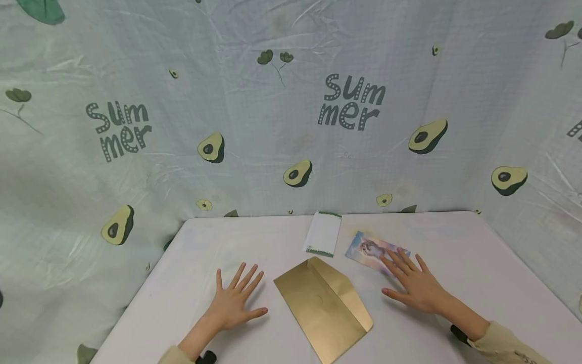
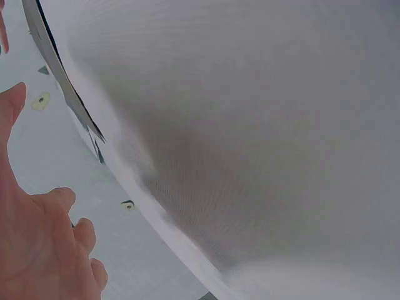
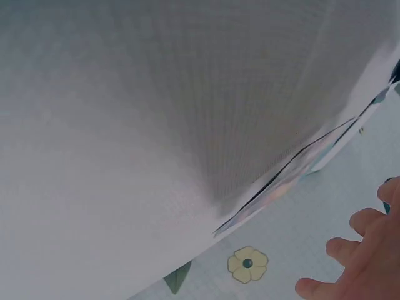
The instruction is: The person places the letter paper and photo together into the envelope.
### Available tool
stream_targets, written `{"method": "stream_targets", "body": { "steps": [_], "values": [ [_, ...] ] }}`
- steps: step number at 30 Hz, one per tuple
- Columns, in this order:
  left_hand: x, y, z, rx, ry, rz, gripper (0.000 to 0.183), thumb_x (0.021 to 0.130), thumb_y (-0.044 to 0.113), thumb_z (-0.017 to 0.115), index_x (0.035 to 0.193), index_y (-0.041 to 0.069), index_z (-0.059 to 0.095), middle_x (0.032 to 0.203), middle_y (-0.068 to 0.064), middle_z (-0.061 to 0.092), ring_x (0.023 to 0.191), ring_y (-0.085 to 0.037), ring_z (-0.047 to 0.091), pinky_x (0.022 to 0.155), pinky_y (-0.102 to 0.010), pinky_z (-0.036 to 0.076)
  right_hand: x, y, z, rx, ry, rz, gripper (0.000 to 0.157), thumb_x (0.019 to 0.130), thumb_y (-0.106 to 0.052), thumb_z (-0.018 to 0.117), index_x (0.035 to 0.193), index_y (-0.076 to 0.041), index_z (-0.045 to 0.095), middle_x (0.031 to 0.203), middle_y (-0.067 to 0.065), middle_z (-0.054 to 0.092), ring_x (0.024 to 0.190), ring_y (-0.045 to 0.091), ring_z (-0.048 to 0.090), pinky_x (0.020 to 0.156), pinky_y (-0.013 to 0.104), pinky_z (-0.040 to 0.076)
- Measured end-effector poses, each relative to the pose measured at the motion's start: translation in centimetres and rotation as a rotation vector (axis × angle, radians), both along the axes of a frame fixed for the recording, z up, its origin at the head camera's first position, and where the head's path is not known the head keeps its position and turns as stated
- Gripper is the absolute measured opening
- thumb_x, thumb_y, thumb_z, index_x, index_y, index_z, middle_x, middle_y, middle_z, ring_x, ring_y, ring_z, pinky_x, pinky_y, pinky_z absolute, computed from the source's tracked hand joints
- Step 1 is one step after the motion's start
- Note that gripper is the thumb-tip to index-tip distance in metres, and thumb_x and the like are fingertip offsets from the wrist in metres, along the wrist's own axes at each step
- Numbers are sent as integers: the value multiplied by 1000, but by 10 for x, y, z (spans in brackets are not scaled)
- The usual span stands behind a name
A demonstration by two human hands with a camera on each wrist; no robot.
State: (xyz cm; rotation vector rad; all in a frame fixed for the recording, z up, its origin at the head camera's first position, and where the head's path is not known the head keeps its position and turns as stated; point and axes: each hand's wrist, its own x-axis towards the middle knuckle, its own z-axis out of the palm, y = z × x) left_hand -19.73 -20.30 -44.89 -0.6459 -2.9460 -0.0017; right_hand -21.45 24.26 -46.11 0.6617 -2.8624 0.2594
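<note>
My left hand (image 1: 235, 303) hovers over the table left of a gold envelope (image 1: 318, 308), its fingers spread wide and holding nothing. The envelope lies with its flap unfolded toward the right. On the other side my right hand (image 1: 416, 285) is spread too, its fingertips overlapping a card with a kitten picture (image 1: 368, 248) in the head view. Behind the envelope lies a white card with green borders (image 1: 324, 235). In the left wrist view the palm (image 2: 44, 250) shows at the lower left; the right wrist view has the fingers (image 3: 344, 250) at the lower right.
The white table (image 1: 245, 237) ends at a back edge against a hanging cloth (image 1: 254, 126) printed with avocados and the word summer. More cloth hangs along the left and right sides. A dark band sits at each wrist.
</note>
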Motion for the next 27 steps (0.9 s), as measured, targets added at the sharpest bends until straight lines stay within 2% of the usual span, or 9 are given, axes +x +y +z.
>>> {"method": "stream_targets", "body": {
  "steps": [3,6,10,16,18,22,23,27],
  "values": [
    [0,-1,0,-4,4,-2,80,75,69,45,140,25,28,149,4,21,138,-25,13,96,-71,1,1,1,-1,20,36,25,73,83,-56,47,141,-17,26,149,6,17,139,19,-6,104,34,-26],
    [2,-1,0,13,1,-15,79,75,68,44,140,25,28,148,3,22,140,-21,7,96,-71,0,1,2,-2,36,95,60,74,82,-56,49,141,-16,28,150,3,14,136,9,-15,101,26,-28],
    [3,-2,-2,35,23,-46,79,75,68,45,139,23,30,147,1,26,140,-19,3,95,-71,0,1,2,-4,57,151,98,75,80,-57,51,140,-16,29,150,1,13,135,5,-18,102,25,-26],
    [5,0,-2,33,54,-86,79,76,69,43,139,23,31,146,0,28,137,-8,-13,95,-71,3,5,-1,-5,88,140,134,78,79,-60,50,140,-17,28,149,2,20,135,3,-16,103,25,-26],
    [6,0,-1,37,40,-94,79,76,68,43,139,24,30,147,1,27,138,-11,-8,96,-71,1,7,-4,-4,96,154,157,79,78,-61,50,140,-18,28,148,4,24,138,7,-10,103,25,-26],
    [5,2,1,27,22,-98,78,77,67,44,140,24,28,147,2,25,138,-24,13,97,-70,2,9,-10,-3,91,186,234,82,75,-61,54,141,-19,27,147,6,26,140,11,-2,104,25,-25],
    [4,2,1,20,20,-99,78,77,67,44,140,24,27,148,2,24,137,-26,17,97,-70,3,10,-11,-2,93,198,256,83,75,-62,54,141,-19,27,146,6,27,140,11,-1,107,32,-21],
    [-3,6,4,13,14,-125,75,79,64,43,140,23,27,148,1,24,136,-28,20,96,-71,7,11,-18,-1,113,253,346,85,73,-64,54,141,-18,28,146,7,29,140,15,3,109,35,-17]
  ]
}}
